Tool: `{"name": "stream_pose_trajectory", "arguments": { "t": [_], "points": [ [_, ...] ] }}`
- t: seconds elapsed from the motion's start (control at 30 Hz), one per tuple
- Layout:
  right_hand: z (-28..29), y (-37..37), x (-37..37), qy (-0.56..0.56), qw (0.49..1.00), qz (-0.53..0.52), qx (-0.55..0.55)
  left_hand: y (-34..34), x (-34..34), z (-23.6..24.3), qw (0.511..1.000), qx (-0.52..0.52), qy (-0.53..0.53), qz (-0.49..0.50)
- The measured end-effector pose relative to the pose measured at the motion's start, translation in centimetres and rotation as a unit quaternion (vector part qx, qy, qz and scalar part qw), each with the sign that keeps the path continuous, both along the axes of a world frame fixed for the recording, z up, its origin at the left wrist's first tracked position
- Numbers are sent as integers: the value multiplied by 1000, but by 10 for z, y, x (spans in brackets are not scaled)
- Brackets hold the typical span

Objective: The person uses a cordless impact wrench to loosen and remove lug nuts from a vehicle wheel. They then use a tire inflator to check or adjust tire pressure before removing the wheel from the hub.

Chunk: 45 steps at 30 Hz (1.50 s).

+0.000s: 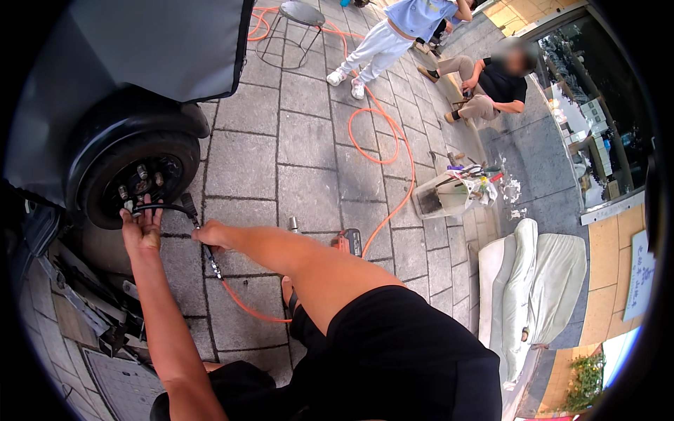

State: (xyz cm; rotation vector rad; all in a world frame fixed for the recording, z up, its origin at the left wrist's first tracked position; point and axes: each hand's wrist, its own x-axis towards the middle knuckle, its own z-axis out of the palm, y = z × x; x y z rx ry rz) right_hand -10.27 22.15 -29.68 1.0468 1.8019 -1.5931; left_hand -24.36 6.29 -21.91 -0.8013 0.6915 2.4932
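Observation:
My left hand (145,233) is at the lower part of a small black wheel (105,196) on a dark vehicle (119,49), fingers curled around the metal end (129,209) of a short black hose (166,206). Several metal fittings (142,172) show in the wheel's hub. My right hand (214,234) grips a dark inflator tool (189,209), from which the black hose runs to the wheel. A metal coupling (213,261) below my right hand joins an orange air hose (246,306), which passes behind my bare leg or arm.
A red-black power tool (348,242) and metal socket (293,224) lie on the paving (242,151). Right are a tub of tools (428,200) and folded pale padding (526,288). Beyond are a stool (300,14), looped hose (372,161), a standing person (382,49) and a seated person (495,91).

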Motion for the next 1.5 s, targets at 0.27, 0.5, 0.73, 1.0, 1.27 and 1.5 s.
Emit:
{"name": "stream_pose_trajectory", "arguments": {
  "t": [0.27, 0.5, 0.73, 1.0, 1.27, 1.5],
  "points": [
    [74, 31, 35, -61, 978, -106, -167, 7, 9, 12, 998, 24, 28, 46],
    [117, 42, 64, -13, 984, -144, -104, 6, 26, 25, 996, -31, -4, 86],
    [104, 42, 59, 23, 981, -175, -75, 13, 27, 28, 995, -48, -6, 89],
    [101, 49, 52, 41, 983, -173, -34, 16, 24, 25, 995, -40, -14, 91],
    [102, 48, 52, 61, 985, -162, -11, 13, 25, 32, 995, -48, -23, 89],
    [104, 48, 52, 71, 984, -160, 14, 12, 26, 33, 995, -48, -25, 84]
  ]
}}
